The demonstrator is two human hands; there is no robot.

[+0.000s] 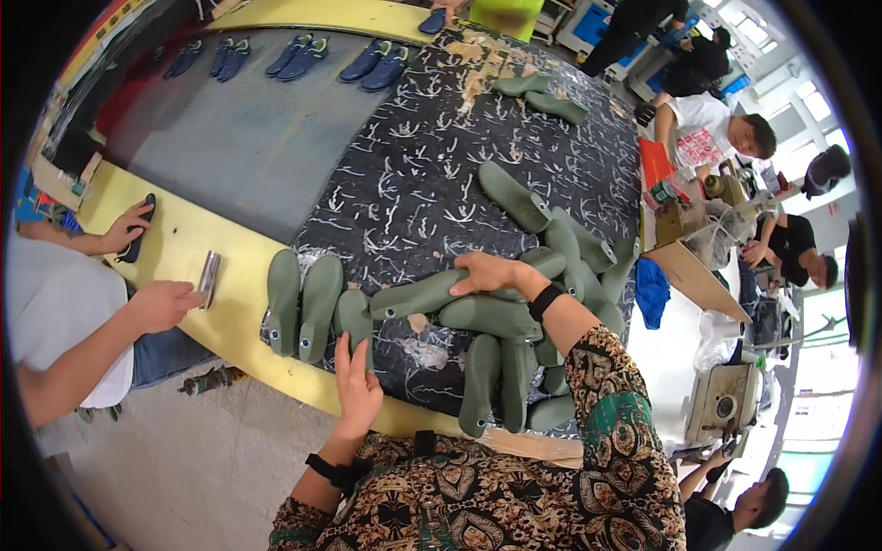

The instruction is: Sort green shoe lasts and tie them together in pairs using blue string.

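My right hand [487, 274] grips the end of a green shoe last [415, 295], thumb and fingers around it, holding it roughly level. Near the board's front edge, my left hand [356, 381] has its fingers stretched out against the lower end of another shoe last [354, 312]. To the left of that one, two more lasts, a nearer one [321, 308] and an outer one [284, 301], stand side by side in a row. A loose heap of green lasts [491, 316] lies under and to the right of my right hand.
A co-worker at the left holds a metal cylinder [209, 280] and a dark shoe [138, 230]. Several blue shoes [377, 69] line the far grey surface. More lasts [556, 107] lie farther back on the scuffed black cover. A yellow edge [248, 303] borders the table; people work at the right.
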